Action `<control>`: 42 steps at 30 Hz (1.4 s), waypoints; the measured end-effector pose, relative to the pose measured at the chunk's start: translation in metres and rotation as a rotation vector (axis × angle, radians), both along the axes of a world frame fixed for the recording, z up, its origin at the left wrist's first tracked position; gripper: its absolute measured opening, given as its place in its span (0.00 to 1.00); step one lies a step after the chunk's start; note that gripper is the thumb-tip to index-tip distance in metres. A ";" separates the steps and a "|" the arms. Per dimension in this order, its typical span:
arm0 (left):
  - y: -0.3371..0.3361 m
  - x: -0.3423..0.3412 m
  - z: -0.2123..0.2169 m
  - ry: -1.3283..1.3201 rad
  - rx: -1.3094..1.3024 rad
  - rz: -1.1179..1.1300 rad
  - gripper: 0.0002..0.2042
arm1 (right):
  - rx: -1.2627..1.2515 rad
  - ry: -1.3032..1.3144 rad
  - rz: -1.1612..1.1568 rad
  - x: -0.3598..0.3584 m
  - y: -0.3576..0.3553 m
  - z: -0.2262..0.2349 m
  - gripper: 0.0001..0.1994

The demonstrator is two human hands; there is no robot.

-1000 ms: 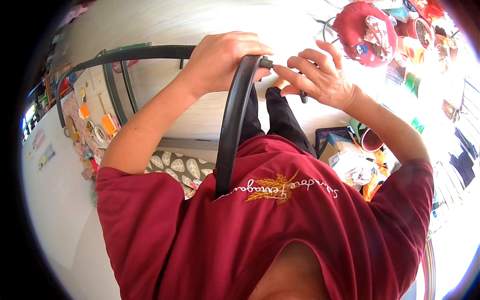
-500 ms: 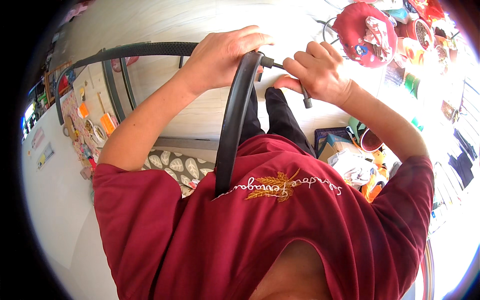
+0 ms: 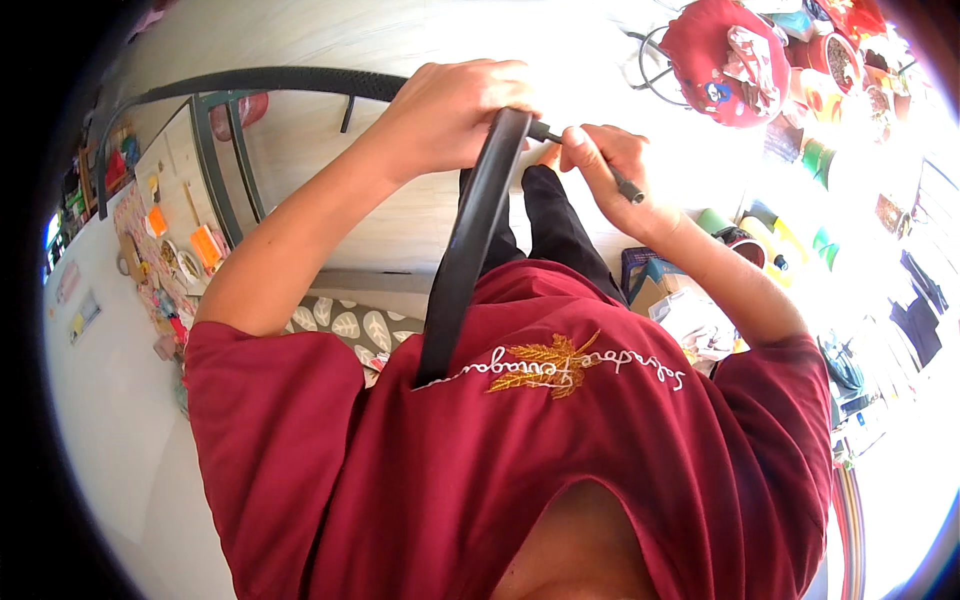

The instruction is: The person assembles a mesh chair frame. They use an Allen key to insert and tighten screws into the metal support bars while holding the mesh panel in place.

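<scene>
I count two bare hands at work on one black band (image 3: 473, 230), which sits out in front of the chest, over the legs and pale floor. The left hand (image 3: 452, 112) grips it at the top of its bend, fingers close together and curled around it — their tips are mostly hidden from me. One patterned stretch arcs away from that hand to the left, and one smooth stretch comes down to the dark red shirt (image 3: 480, 460); the hand covers where they meet, so I cannot tell whether they run on unbroken. A single short fitting (image 3: 538, 130) pokes out on the right side of the bend, and one thin dark rod (image 3: 554, 138) leads from it to the right hand (image 3: 622, 163), whose fingers are folded in with the thumb pressed along the rod (its thicker tip shows below the fist). Two dark trouser legs (image 3: 570, 230) stand beyond, the left one partly blocked from my view by the smooth stretch. Farther right I see one round red cushion (image 3: 712, 70) with one crumpled cloth (image 3: 752, 65) on it, and just beside it a reddish pot (image 3: 838, 62) among clutter too glared to count. To the left are two orange items (image 3: 208, 246) — and, nearer the shirt, one leaf-patterned cloth (image 3: 347, 325), partly covered by the left forearm.
</scene>
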State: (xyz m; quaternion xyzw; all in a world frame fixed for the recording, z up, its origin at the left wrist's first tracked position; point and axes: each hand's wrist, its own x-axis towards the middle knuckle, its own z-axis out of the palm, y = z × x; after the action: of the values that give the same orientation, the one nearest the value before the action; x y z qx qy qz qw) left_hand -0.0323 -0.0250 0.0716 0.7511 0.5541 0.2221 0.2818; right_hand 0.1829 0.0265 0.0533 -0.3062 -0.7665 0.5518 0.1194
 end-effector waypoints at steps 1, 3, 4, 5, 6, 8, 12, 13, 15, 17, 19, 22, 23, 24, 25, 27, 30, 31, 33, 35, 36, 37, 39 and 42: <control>-0.003 -0.001 0.004 -0.014 -0.014 -0.013 0.09 | 0.027 0.029 -0.005 -0.001 -0.003 0.001 0.21; -0.004 -0.005 0.011 -0.025 -0.037 -0.046 0.09 | 0.051 0.038 0.009 -0.005 -0.004 0.011 0.20; -0.006 -0.008 0.015 -0.029 -0.049 -0.060 0.10 | 0.063 0.044 0.019 -0.009 -0.005 0.017 0.20; -0.010 -0.012 0.018 -0.047 -0.081 -0.057 0.12 | 0.120 0.069 0.051 -0.013 -0.005 0.019 0.19; -0.013 -0.016 0.024 -0.056 -0.111 -0.052 0.12 | 0.170 0.061 0.078 -0.017 -0.006 0.021 0.19; -0.021 -0.023 0.038 -0.076 -0.171 -0.034 0.13 | 0.269 0.045 0.137 -0.027 -0.008 0.025 0.19; -0.048 -0.016 0.049 -0.054 -0.122 0.006 0.13 | 0.463 0.271 0.181 -0.038 -0.012 0.017 0.16; -0.054 -0.013 0.051 0.013 -0.116 -0.018 0.13 | 0.477 0.262 0.218 -0.036 -0.015 0.017 0.15; -0.071 -0.007 0.040 0.081 -0.061 -0.039 0.14 | 0.508 0.247 0.295 -0.029 -0.023 0.018 0.13; -0.085 -0.003 0.038 0.163 -0.083 -0.057 0.18 | 0.568 0.288 0.385 -0.024 -0.035 0.018 0.11; -0.096 -0.004 0.042 0.263 0.051 -0.054 0.20 | 0.603 0.340 0.443 -0.020 -0.051 0.012 0.12; -0.111 -0.012 0.039 0.393 0.045 0.041 0.23 | 0.618 0.343 0.474 -0.020 -0.063 0.002 0.12; -0.117 -0.019 0.037 0.428 -0.034 0.096 0.23 | 0.613 0.309 0.467 -0.018 -0.066 0.005 0.13; -0.122 -0.023 0.035 0.456 -0.116 0.149 0.23 | 0.610 0.307 0.464 -0.018 -0.068 0.006 0.13; -0.125 -0.025 0.030 0.469 -0.160 0.155 0.17 | 0.608 0.304 0.459 -0.018 -0.070 0.006 0.13; -0.122 -0.024 0.027 0.460 -0.178 0.093 0.15 | 0.602 0.299 0.433 -0.017 -0.075 0.005 0.13; -0.114 -0.021 0.029 0.469 -0.189 0.069 0.16 | 0.586 0.289 0.366 -0.015 -0.083 0.001 0.12; -0.111 -0.021 0.030 0.457 -0.192 0.070 0.16 | 0.577 0.284 0.338 -0.015 -0.085 0.001 0.11; -0.108 -0.021 0.030 0.443 -0.182 0.060 0.16 | 0.585 0.266 0.308 -0.015 -0.087 -0.003 0.12; -0.110 -0.021 0.028 0.436 -0.199 0.061 0.16 | 0.620 0.241 0.302 -0.013 -0.087 -0.013 0.14; -0.111 -0.022 0.026 0.430 -0.206 0.056 0.16 | 0.626 0.244 0.311 -0.013 -0.087 -0.013 0.14; -0.111 -0.022 0.025 0.439 -0.209 0.047 0.17 | 0.631 0.247 0.320 -0.013 -0.085 -0.012 0.14; -0.113 -0.023 0.025 0.456 -0.214 0.032 0.17 | 0.610 0.257 0.349 -0.013 -0.083 -0.007 0.13; -0.113 -0.024 0.026 0.442 -0.170 0.062 0.18 | 0.558 0.259 0.386 -0.013 -0.082 0.001 0.12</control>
State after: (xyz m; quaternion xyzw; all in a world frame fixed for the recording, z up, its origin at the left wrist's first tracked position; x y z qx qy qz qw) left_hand -0.0562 -0.1376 0.0973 0.7378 0.6417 0.0133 0.2092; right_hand 0.1699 -0.0557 0.0544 -0.0393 -0.9097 0.3681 0.1881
